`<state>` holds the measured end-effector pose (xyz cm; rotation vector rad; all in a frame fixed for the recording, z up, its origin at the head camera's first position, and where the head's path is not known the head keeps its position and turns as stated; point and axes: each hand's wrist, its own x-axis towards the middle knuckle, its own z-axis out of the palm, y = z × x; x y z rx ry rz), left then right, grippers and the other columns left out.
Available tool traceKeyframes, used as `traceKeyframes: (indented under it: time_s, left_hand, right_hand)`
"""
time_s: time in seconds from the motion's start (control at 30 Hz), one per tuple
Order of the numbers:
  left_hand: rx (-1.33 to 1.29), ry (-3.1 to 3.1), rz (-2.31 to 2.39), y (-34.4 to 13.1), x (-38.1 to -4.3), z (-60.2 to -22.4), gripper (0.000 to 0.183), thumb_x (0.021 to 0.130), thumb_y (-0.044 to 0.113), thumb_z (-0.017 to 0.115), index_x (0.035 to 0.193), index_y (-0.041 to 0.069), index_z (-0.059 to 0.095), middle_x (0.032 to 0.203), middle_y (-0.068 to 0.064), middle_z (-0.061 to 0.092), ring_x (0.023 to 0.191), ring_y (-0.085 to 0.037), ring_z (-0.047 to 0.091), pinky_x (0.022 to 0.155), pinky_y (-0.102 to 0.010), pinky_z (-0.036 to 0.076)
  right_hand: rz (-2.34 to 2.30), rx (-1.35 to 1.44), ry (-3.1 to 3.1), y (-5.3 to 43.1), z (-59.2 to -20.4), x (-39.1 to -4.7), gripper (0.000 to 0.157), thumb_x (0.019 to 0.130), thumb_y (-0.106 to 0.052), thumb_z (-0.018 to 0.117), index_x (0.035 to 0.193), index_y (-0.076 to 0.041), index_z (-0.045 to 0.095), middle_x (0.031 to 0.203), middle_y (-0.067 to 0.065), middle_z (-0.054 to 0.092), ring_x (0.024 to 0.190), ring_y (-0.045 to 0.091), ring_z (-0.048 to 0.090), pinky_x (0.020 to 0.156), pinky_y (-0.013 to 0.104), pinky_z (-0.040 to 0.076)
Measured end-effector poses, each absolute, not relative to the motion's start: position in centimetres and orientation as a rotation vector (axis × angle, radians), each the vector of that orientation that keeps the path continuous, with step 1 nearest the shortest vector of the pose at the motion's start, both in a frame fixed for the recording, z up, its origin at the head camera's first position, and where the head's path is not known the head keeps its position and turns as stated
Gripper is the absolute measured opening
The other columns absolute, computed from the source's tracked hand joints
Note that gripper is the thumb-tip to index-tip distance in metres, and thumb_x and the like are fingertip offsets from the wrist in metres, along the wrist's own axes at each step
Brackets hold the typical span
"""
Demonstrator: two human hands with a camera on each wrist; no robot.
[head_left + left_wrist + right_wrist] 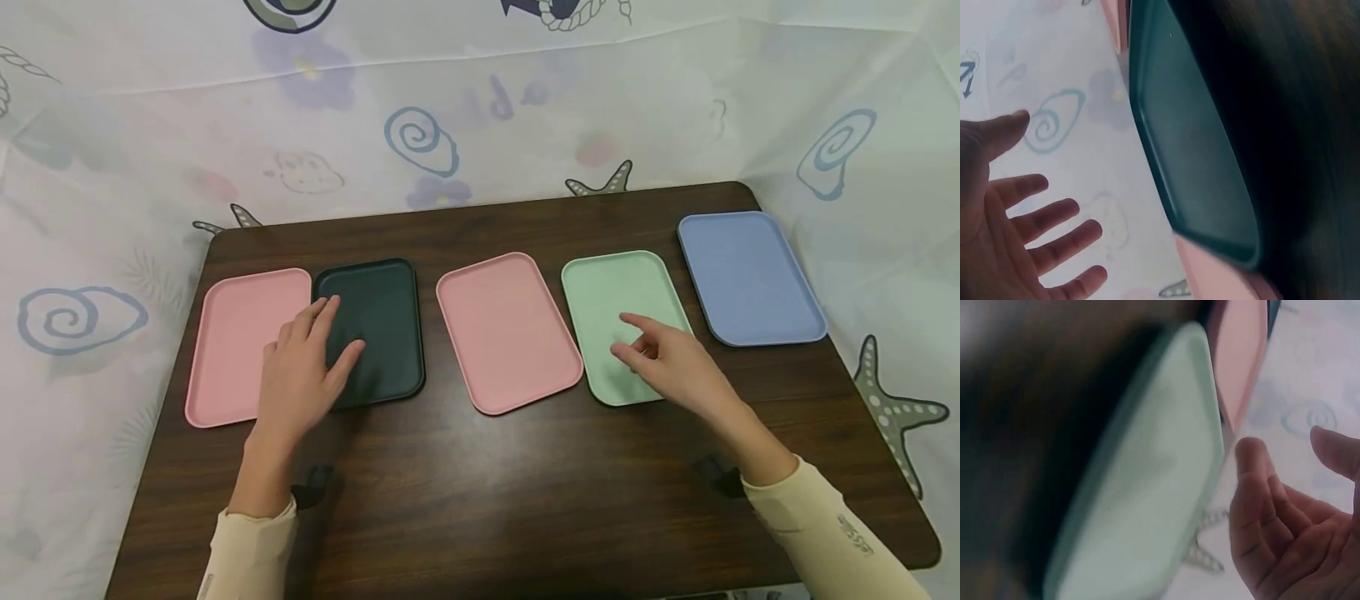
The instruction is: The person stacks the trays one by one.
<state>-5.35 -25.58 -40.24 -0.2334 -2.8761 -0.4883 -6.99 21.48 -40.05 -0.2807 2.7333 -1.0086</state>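
Observation:
My left hand (300,367) hovers over the seam between a pink tray (232,350) and a dark green tray (378,333), its fingers spread and holding nothing. In the left wrist view that hand (1041,237) appears apart from the dark green tray (1191,137). My right hand (671,362) is above the lower right part of a mint green tray (607,292). Its fingers are loosely bent, with a gap between thumb and index finger and nothing held. The right wrist view shows this hand (1291,531) beside the mint tray (1147,475), not gripping it.
A second pink tray (510,333) lies slightly turned in the middle, touching or nearly touching the mint one. At the far right is a blue tray (750,279). All lie on a dark wooden table (465,508), with a printed white cloth (495,125) behind it.

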Motion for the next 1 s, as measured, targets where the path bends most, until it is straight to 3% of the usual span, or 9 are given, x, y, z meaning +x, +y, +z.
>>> traceKeyframes:
  time_s: [0.1,0.3,0.57,0.8,1.0]
  left_hand:
    - [-0.242,-2.877,-0.530,-24.8,-6.4,-40.5,0.065,0.094,0.036,0.065,0.149,0.009,0.043,0.138,-0.021,0.050,0.118,-0.044,0.048,0.081,-0.063,0.038]
    - [-0.304,-2.908,-0.613,-22.5,-9.0,-41.1,0.063,0.091,0.030,0.070,0.145,0.006,0.048,0.127,-0.020,0.058,0.111,-0.040,0.055,0.085,-0.059,0.044]
    - [-0.322,-3.111,-0.640,-18.0,-11.6,-42.9,0.066,0.093,0.041,0.065,0.146,0.006,0.046,0.120,-0.016,0.059,0.095,-0.032,0.059,0.071,-0.047,0.050]
    - [-0.206,-3.230,-0.488,-15.4,-13.6,-44.1,0.073,0.092,0.043,0.064,0.148,0.003,0.040,0.130,-0.020,0.053,0.101,-0.036,0.061,0.078,-0.051,0.052]
    - [-0.110,-3.263,-0.456,-14.1,-14.7,-44.2,0.067,0.091,0.040,0.065,0.142,0.000,0.047,0.120,-0.019,0.059,0.095,-0.038,0.062,0.076,-0.052,0.053]
  right_hand:
    - [-1.081,-0.299,2.632,20.0,-41.2,-6.9,0.056,0.097,-0.032,0.063,0.141,0.000,0.049,0.081,0.004,0.070,0.067,0.016,0.062,0.059,0.034,0.047]
    - [-1.065,-0.281,2.565,18.0,-42.8,-6.9,0.053,0.096,-0.028,0.064,0.139,0.002,0.051,0.074,0.002,0.070,0.064,0.014,0.065,0.057,0.033,0.047]
    - [-0.949,-0.279,2.596,16.9,-43.2,-7.0,0.052,0.096,-0.027,0.062,0.137,0.004,0.053,0.060,-0.002,0.062,0.052,0.012,0.057,0.056,0.032,0.045]
    - [-0.890,-0.271,2.601,16.3,-43.1,-7.2,0.055,0.095,-0.026,0.062,0.139,0.004,0.051,0.057,-0.005,0.061,0.050,0.011,0.058,0.056,0.032,0.045]
    - [-0.845,-0.281,2.628,15.7,-43.2,-7.1,0.056,0.093,-0.026,0.064,0.139,0.005,0.051,0.054,-0.006,0.059,0.047,0.010,0.056,0.054,0.032,0.044]
